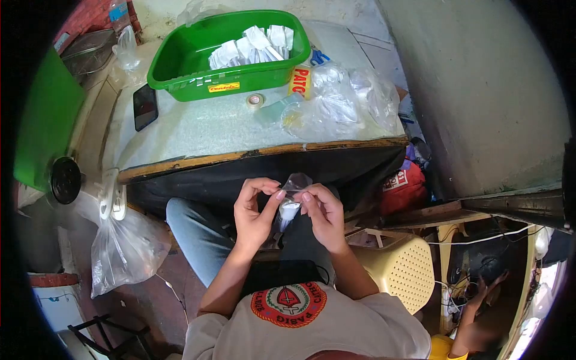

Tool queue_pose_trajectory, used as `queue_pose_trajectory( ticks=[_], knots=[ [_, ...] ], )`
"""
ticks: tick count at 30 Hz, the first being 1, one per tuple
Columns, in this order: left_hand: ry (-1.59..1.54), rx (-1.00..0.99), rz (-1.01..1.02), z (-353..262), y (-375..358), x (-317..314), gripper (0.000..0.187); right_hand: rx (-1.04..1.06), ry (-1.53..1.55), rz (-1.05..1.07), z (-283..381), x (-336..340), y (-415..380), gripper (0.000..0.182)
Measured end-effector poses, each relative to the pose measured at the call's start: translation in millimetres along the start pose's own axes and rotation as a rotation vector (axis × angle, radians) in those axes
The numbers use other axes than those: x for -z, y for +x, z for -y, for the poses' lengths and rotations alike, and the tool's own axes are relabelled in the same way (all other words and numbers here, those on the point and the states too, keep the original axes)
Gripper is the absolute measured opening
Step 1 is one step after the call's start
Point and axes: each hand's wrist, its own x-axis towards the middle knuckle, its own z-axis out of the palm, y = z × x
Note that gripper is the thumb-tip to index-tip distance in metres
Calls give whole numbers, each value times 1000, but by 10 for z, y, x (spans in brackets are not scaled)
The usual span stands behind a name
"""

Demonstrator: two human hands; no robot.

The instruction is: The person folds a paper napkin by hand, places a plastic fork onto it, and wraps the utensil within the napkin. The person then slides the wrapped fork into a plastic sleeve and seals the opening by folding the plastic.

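Over my lap, both hands pinch the upper part of a small clear plastic bag [296, 182]. My left hand [257, 211] grips its left side between thumb and forefinger, and my right hand [323, 213] grips its right side the same way. Inside the bag, hanging below my fingertips, is a small white item [289, 213] whose exact kind I cannot make out. On the table ahead stands a green plastic basin [174, 57] with several white folded packets [258, 43] heaped toward its right side.
The table [198, 132] also bears a phone [145, 107], a tape roll [255, 101], blue-handled scissors [319, 57] and clear plastic bags [342, 102]. A bag [127, 255] hangs at left. A yellow stool [402, 273] stands at right, near another person's arm [471, 315].
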Motion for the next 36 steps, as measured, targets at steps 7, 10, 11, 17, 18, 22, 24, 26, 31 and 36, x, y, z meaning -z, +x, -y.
queue_pose_trajectory(
  ticks=[7,10,11,17,18,22,24,26,31,36],
  knots=[
    [4,36,133,40,-101,65,14,-78,176,-46,-3,-11,-12,14],
    [150,42,150,60,-122,73,7,-97,195,-56,-9,-18,-14,14],
    [150,40,120,87,-123,75,6,-95,207,-56,-24,-21,-18,15],
    [205,-44,53,92,-112,46,8,-46,131,-4,79,-74,43,14],
    [211,-51,41,88,-111,36,9,-46,130,-5,81,-41,72,14],
    [272,-83,47,106,-121,30,12,25,-82,109,26,76,122,17],
    [171,49,8,188,-167,72,9,-39,-19,108,15,66,127,19],
    [-89,334,41,162,-192,176,15,-12,-104,37,58,26,138,23],
    [-710,906,248,123,-193,278,48,333,-505,127,288,-36,43,28],
    [-624,867,327,146,-178,326,47,524,-613,407,211,-68,-282,32]
  ],
)
